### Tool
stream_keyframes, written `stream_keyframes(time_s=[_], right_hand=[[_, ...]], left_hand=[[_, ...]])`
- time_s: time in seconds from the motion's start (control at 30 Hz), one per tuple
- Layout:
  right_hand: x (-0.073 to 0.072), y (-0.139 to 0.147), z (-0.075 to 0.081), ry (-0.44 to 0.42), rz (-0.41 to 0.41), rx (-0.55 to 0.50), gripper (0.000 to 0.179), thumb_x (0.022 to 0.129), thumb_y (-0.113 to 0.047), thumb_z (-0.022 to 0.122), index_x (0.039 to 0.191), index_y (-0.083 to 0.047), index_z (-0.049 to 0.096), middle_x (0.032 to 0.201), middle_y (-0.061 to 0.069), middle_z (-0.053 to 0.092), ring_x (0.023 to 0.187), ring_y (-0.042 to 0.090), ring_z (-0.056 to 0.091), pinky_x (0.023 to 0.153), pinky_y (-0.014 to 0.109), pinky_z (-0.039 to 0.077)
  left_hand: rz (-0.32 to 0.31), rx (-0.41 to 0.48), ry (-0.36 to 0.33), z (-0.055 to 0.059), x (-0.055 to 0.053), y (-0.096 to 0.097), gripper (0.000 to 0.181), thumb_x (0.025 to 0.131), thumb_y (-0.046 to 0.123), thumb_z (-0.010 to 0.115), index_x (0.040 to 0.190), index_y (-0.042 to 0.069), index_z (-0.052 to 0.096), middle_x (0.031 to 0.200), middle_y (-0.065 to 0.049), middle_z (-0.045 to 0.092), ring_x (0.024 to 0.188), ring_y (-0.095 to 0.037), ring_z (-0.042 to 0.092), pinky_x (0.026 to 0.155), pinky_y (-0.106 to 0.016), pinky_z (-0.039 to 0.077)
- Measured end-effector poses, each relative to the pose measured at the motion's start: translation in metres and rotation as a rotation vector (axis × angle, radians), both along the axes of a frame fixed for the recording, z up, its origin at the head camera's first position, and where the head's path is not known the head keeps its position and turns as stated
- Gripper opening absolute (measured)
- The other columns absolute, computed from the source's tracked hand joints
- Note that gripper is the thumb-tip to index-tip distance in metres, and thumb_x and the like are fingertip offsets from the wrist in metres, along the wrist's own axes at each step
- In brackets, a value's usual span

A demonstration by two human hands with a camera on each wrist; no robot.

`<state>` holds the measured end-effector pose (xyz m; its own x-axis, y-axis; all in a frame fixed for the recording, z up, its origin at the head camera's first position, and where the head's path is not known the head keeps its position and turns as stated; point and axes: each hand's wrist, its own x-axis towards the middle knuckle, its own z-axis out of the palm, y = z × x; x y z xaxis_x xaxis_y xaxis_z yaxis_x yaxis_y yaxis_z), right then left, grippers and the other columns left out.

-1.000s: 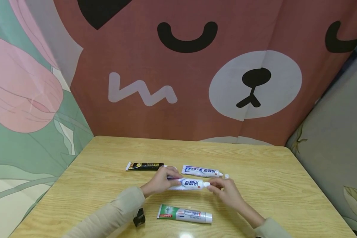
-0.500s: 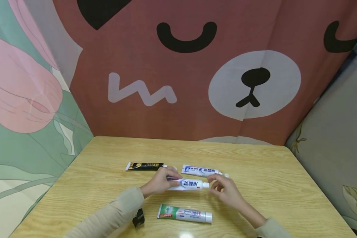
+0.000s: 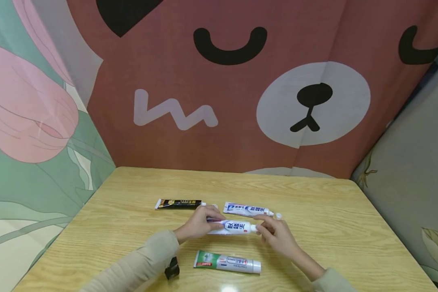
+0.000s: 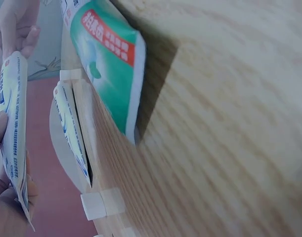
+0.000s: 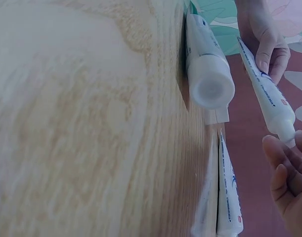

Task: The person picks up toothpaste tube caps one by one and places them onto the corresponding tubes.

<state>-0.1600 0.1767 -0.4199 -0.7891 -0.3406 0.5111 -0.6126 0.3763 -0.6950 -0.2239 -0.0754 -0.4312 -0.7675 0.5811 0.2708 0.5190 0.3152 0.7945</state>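
Note:
My left hand [image 3: 198, 221] grips a white and blue toothpaste tube [image 3: 235, 227] by its tail half, holding it level above the table. At the tube's right end, my right hand [image 3: 277, 234] pinches the white cap [image 5: 287, 135] between thumb and forefinger. Another white toothpaste tube [image 3: 245, 209] lies just behind, with a small white cap [image 3: 278, 216] by its nozzle. A black toothpaste tube [image 3: 179, 204] lies to the left, its nozzle end partly covered by my left hand. Nearer me is a green and white toothpaste tube [image 3: 227, 262] with its cap on.
Everything lies on a wood-grain table [image 3: 332, 227]. A small black object [image 3: 172, 268] shows beside my left sleeve. Behind the table hangs a brown curtain [image 3: 190, 150] with a bear face.
My right fingers came off the cap half a second ago and are back on it now. The left hand's hold on the tube stays the same.

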Motion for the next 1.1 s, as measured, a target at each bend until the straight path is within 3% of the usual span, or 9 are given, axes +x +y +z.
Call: stream_keyframes(time_s=[0.13,0.37,0.53,0.73,0.9,1.1], right_hand=[[0.004,0.0,0.01,-0.021,0.021,0.025,0.024,0.08,0.014,0.057,0.104,0.014,0.055,0.064,0.016,0.06,0.044,0.022,0.054,0.037,0.018,0.039],[0.005,-0.003,0.011,-0.008,-0.038,0.037,0.029,0.066,0.013,0.071,0.092,0.01,0.059,0.08,0.019,0.061,0.055,0.018,0.058,0.048,0.025,0.047],[0.005,-0.005,0.011,0.004,-0.088,0.04,0.022,0.064,0.013,0.071,0.082,0.005,0.061,0.069,0.012,0.06,0.051,0.012,0.053,0.044,0.022,0.043],[0.006,-0.005,0.012,-0.043,-0.092,0.048,0.018,0.067,0.012,0.07,0.082,0.006,0.063,0.063,0.009,0.058,0.05,0.008,0.049,0.044,0.021,0.042],[0.0,0.0,0.001,-0.126,-0.028,0.013,0.013,0.072,0.012,0.066,0.084,0.009,0.062,0.062,0.013,0.057,0.049,0.007,0.048,0.042,0.021,0.041],[-0.011,0.008,-0.023,-0.262,0.025,-0.021,0.006,0.08,0.003,0.063,0.086,0.006,0.063,0.063,0.017,0.058,0.047,0.018,0.051,0.04,0.02,0.038]], left_hand=[[-0.01,0.002,-0.003,0.001,0.0,0.0,0.018,0.076,0.005,0.072,0.094,0.004,0.072,0.084,0.006,0.063,0.08,-0.009,0.056,0.072,-0.025,0.048],[-0.013,0.009,-0.007,0.001,0.0,0.0,0.018,0.076,0.004,0.072,0.094,0.004,0.072,0.084,0.005,0.063,0.079,-0.009,0.056,0.071,-0.025,0.048],[-0.014,0.009,-0.006,0.001,0.0,0.001,0.019,0.075,0.004,0.073,0.094,0.004,0.072,0.083,0.005,0.063,0.079,-0.009,0.056,0.071,-0.025,0.047],[-0.022,0.017,0.016,-0.001,-0.001,0.002,0.019,0.075,0.005,0.073,0.093,0.004,0.072,0.084,0.003,0.064,0.079,-0.01,0.056,0.072,-0.025,0.047],[-0.026,0.01,0.032,-0.002,-0.001,0.002,0.018,0.075,0.006,0.073,0.094,0.003,0.072,0.086,0.001,0.064,0.081,-0.012,0.056,0.073,-0.025,0.046],[-0.014,-0.066,0.061,-0.002,0.0,0.003,0.019,0.076,0.007,0.072,0.095,0.004,0.072,0.087,0.005,0.062,0.082,-0.009,0.054,0.073,-0.024,0.045]])
